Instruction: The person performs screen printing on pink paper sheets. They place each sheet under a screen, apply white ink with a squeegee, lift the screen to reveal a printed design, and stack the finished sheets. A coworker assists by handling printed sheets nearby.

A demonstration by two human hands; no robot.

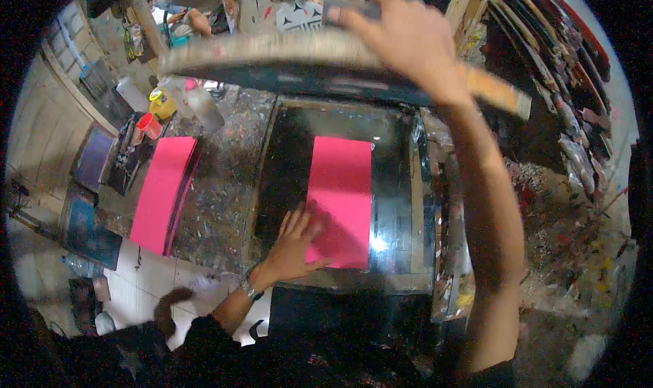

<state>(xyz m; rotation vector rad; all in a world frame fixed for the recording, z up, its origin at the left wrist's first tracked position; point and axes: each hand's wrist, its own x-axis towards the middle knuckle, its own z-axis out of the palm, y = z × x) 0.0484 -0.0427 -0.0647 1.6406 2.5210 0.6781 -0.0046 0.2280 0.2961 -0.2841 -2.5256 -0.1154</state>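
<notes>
My left hand, with a watch at its wrist, lies flat with fingers spread on the lower left edge of a bright pink sheet. The sheet rests on a dark, glossy printing bed with a raised border. At the far side, my right hand is closed at the upper edge of a tilted wooden screen-printing frame, blurred by motion. A dark grey block shows by its thumb and fingers; its kind is unclear. The frame's dark underside hangs over the bed's far end.
A stack of pink sheets lies left on the stained table. Behind it stand a red cup, a yellow container and a pink-capped bottle. Many frames lean at the far right. Another person is partly visible at back left.
</notes>
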